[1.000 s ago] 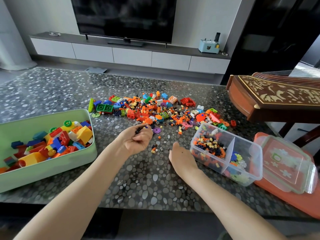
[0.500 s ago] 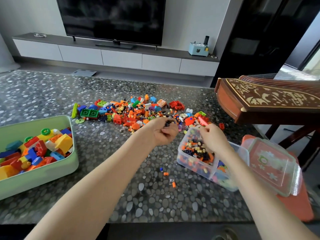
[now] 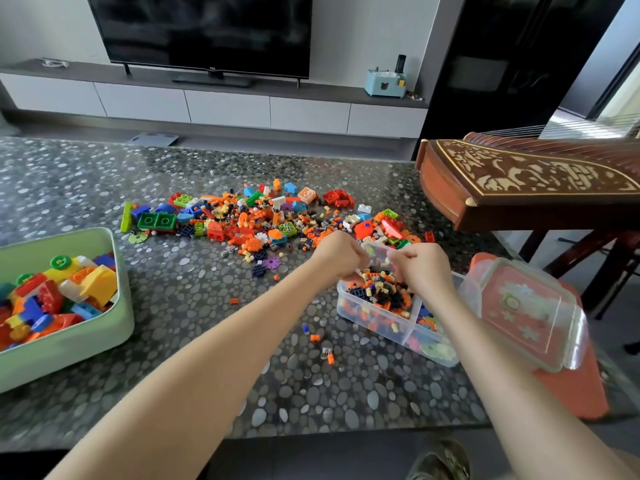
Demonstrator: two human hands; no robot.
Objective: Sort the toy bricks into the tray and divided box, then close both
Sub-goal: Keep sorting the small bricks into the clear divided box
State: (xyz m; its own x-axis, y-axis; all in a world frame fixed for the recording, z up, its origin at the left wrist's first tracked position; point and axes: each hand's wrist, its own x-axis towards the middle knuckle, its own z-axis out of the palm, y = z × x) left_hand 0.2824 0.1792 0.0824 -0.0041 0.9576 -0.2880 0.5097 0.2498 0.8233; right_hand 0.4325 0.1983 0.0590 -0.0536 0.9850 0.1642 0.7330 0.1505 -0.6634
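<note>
The fingers of the left hand [image 3: 337,254] and right hand [image 3: 420,268] are curled under, and I cannot tell whether they hold anything. Both hover close together over the divided box [image 3: 375,318], above its small bricks [image 3: 381,294]. The loose pile [image 3: 263,220] lies beyond on the table [image 3: 207,323], and the green tray [image 3: 69,344] sits well to the left.
</note>
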